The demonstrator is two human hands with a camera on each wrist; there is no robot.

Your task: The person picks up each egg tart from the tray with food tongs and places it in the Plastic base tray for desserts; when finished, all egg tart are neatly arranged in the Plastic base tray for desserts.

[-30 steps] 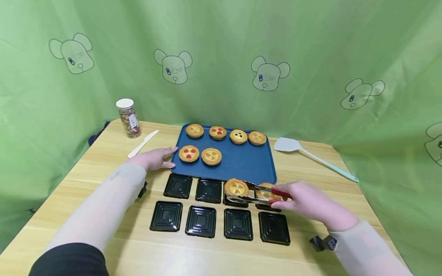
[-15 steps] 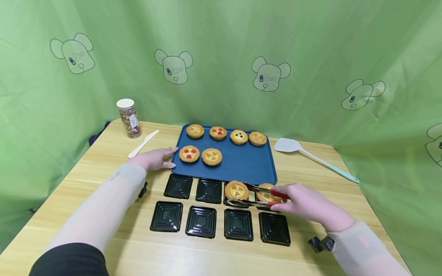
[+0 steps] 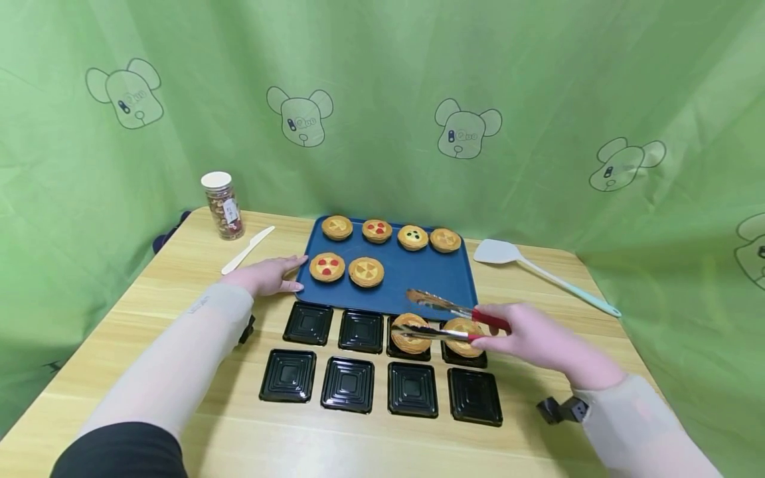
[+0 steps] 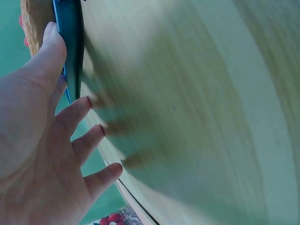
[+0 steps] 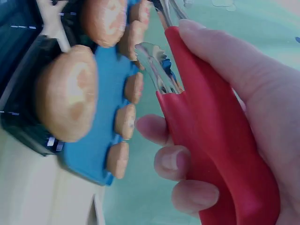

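My right hand grips metal tongs by their red handles. The tongs are spread, one arm over the blue tray's near edge and the other above a tart. That tart sits in a small black square tray in the upper row. Right of it, another tart rests in the neighbouring black tray. My left hand touches the left edge of the blue tray, fingers extended; in the left wrist view the thumb lies against the tray's rim. Several tarts remain on the blue tray, some with red toppings.
Several black square trays in two rows hold nothing. A white spatula with a pale green handle lies right of the blue tray. At left are a pale knife and a white-lidded jar. A green curtain hangs behind.
The tart held in the tongs was lowered into the third upper black tray and let go. The tongs have spread and lifted slightly. The left hand stayed at the blue tray.
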